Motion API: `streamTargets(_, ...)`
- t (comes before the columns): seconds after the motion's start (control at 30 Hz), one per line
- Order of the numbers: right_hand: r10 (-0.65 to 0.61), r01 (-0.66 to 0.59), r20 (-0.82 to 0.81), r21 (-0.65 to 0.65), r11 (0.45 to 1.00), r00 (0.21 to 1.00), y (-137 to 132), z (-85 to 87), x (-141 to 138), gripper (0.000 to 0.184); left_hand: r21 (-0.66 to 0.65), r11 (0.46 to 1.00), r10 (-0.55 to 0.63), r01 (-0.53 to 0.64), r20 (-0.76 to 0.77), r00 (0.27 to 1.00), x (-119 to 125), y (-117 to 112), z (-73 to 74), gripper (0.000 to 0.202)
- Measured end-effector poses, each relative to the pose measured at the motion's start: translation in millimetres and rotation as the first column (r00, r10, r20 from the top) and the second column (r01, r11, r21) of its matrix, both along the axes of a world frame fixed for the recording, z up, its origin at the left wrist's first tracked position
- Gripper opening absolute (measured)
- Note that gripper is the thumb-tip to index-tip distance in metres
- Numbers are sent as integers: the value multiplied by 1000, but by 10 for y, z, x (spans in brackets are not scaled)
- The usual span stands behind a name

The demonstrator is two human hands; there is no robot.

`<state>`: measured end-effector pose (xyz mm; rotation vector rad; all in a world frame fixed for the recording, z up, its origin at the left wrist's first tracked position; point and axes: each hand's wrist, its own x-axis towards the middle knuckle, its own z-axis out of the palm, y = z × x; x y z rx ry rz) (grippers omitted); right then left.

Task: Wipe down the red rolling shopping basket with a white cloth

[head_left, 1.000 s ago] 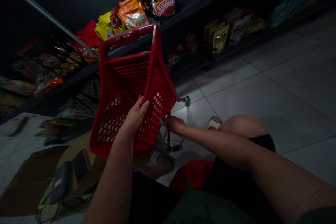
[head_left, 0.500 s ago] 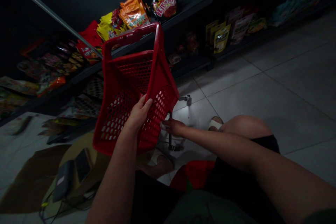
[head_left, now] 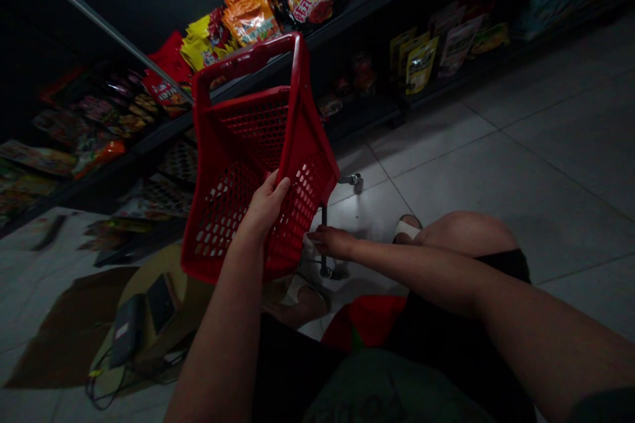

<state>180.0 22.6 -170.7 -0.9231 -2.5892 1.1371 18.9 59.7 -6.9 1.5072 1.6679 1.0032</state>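
While the left hand (head_left: 265, 206) grips it, the red cart (head_left: 311, 129) stands open.

- My red plastic shopping cart (head_left: 313, 142) is patterned with rows of rounded holes.
- I hold a thin white wipe (head_left: 310, 246).
- Around me, pale grey square floor tiles (head_left: 461, 168) show dark gridlines.
- I wear a dark green fabric top (head_left: 367, 386).

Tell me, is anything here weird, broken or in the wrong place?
Maybe the two dark gadgets at lower left: they lie on a tan surface with cables beside them, odd near snack packets. I see no spill, and no damage to the red cart, but it's dark.
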Motion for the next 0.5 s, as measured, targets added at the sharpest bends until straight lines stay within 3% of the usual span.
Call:
streamTargets(0.13,64,-71,-100,-63,995,993,61,30,17,45,23,1000,-13,13,4,1000,-7,22,-13,50)
streamTargets(0.23,60,-65,-168,-21,998,984,-41,-5,-6,46,29,1000,-4,3,15,1000,7,39,-16,50)
streamTargets(0.37,81,-83,-158,-4,997,984,-127,-56,-59,50,17,1000,-2,2,4,1000,16,47,-3,50)
streamTargets(0.5,130,-134,-139,-18,991,982,-5,-15,-81,47,15,1000,-5,5,31,1000,-12,55,-20,52)
